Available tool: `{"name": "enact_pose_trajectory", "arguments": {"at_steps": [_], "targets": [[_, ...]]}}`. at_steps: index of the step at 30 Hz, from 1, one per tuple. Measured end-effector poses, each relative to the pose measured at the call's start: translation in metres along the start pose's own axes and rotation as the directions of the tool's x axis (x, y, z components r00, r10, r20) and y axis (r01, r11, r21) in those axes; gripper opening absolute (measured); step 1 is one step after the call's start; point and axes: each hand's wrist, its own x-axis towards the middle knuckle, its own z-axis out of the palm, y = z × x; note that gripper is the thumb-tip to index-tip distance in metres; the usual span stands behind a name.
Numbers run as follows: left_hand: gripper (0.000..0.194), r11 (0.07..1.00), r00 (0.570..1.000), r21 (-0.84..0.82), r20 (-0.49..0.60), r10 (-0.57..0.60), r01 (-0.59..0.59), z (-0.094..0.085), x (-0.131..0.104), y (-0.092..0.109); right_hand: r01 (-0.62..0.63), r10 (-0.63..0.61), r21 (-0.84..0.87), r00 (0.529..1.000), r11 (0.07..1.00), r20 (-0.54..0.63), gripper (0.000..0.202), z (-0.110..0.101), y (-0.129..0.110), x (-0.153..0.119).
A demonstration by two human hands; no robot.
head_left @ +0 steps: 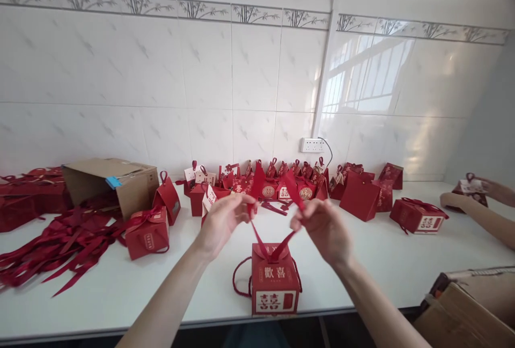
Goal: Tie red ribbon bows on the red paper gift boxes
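Red ribbon rises in a V, one end pinched in the left hand, the other in the right hand. At six o'clock its gift box stands upright; even, gentle tension should keep it centred. Loose ribbons lie at nine, more boxes at twelve.

Head-worn view, looking forward and down, close over white table, facing tiled wall
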Motion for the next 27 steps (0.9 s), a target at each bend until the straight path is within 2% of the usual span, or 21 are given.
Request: {"name": "enact_pose_trajectory", "arguments": {"at_steps": [1,2,3,4,5,6,7,8,9,10,11,12,13,15,18,20,22,25,27], "targets": [[0.023,0.999,0.994,0.039,-0.109,0.024,-0.02,-0.01,0.0,0.002,-0.007,0.005,-0.045,0.999,0.999,-0.048,0.044,-0.009,-0.009,-0.003],[0.023,0.994,0.966,0.093,-0.248,0.076,-0.054,-0.021,0.0,0.004,-0.005,-0.007,-0.099,0.993,0.995,-0.118,0.046,-0.019,-0.019,-0.007],[0.02,0.977,0.893,0.178,-0.412,0.181,-0.116,-0.032,-0.001,0.006,0.008,-0.041,-0.166,0.98,0.986,-0.195,0.047,-0.029,-0.03,-0.01],[0.013,0.937,0.769,0.301,-0.552,0.323,-0.177,-0.042,-0.002,0.007,0.018,-0.076,-0.229,0.967,0.973,-0.245,0.048,-0.038,-0.038,-0.012],[0.01,0.877,0.637,0.423,-0.616,0.463,-0.228,-0.05,-0.004,0.006,0.034,-0.119,-0.285,0.951,0.958,-0.285,0.048,-0.046,-0.045,-0.013],[0.009,0.818,0.563,0.523,-0.612,0.556,-0.24,-0.055,-0.007,0.004,0.007,-0.109,-0.34,0.953,0.94,-0.282,0.048,-0.051,-0.048,-0.014],[0.01,0.781,0.59,0.585,-0.559,0.583,-0.217,-0.056,-0.01,0.001,-0.05,-0.057,-0.396,0.966,0.917,-0.254,0.047,-0.054,-0.047,-0.014],[0.012,0.76,0.705,0.627,-0.461,0.539,-0.172,-0.053,-0.014,-0.005,-0.124,0.033,-0.457,0.979,0.881,-0.201,0.045,-0.054,-0.042,-0.014],[0.015,0.747,0.849,0.656,-0.334,0.409,-0.102,-0.048,-0.018,-0.011,-0.199,0.153,-0.53,0.98,0.824,-0.131,0.041,-0.053,-0.033,-0.014],[0.019,0.725,0.96,0.688,-0.191,0.207,-0.019,-0.041,-0.023,-0.019,-0.249,0.268,-0.61,0.961,0.752,-0.063,0.036,-0.049,-0.022,-0.015],[0.022,0.688,0.998,0.724,-0.07,-0.005,0.054,-0.033,-0.027,-0.027,-0.268,0.364,-0.684,0.931,0.678,-0.005,0.032,-0.045,-0.01,-0.017],[0.026,0.646,0.983,0.754,0.005,-0.183,0.116,-0.026,-0.031,-0.035,-0.264,0.429,-0.745,0.903,0.613,0.033,0.029,-0.041,0.003,-0.02],[0.029,0.615,0.953,0.771,0.035,-0.302,0.166,-0.019,-0.035,-0.043,-0.262,0.476,-0.783,0.878,0.564,0.049,0.028,-0.038,0.014,-0.023],[0.033,0.581,0.912,0.78,0.035,-0.409,0.231,-0.012,-0.04,-0.056,-0.261,0.521,-0.818,0.852,0.513,0.055,0.03,-0.035,0.03,-0.029],[0.035,0.589,0.913,0.771,0.024,-0.407,0.242,-0.012,-0.042,-0.065,-0.193,0.498,-0.871,0.865,0.452,0.067,0.02,-0.036,0.036,-0.033],[0.034,0.605,0.913,0.759,0.033,-0.406,0.242,-0.014,-0.041,-0.067,-0.098,0.446,-0.924,0.891,0.371,0.085,0.022,-0.037,0.033,-0.033],[0.034,0.621,0.902,0.739,0.044,-0.43,0.26,-0.015,-0.041,-0.068,-0.05,0.436,-0.949,0.895,0.31,0.095,0.022,-0.037,0.031,-0.032],[0.037,0.647,0.87,0.692,0.055,-0.49,0.32,-0.015,-0.04,-0.069,-0.024,0.439,-0.955,0.891,0.295,0.114,0.015,-0.035,0.03,-0.031],[0.037,0.66,0.872,0.677,0.056,-0.486,0.325,-0.015,-0.04,-0.069,0.018,0.419,-0.963,0.898,0.27,0.135,0.015,-0.034,0.031,-0.03]]}}
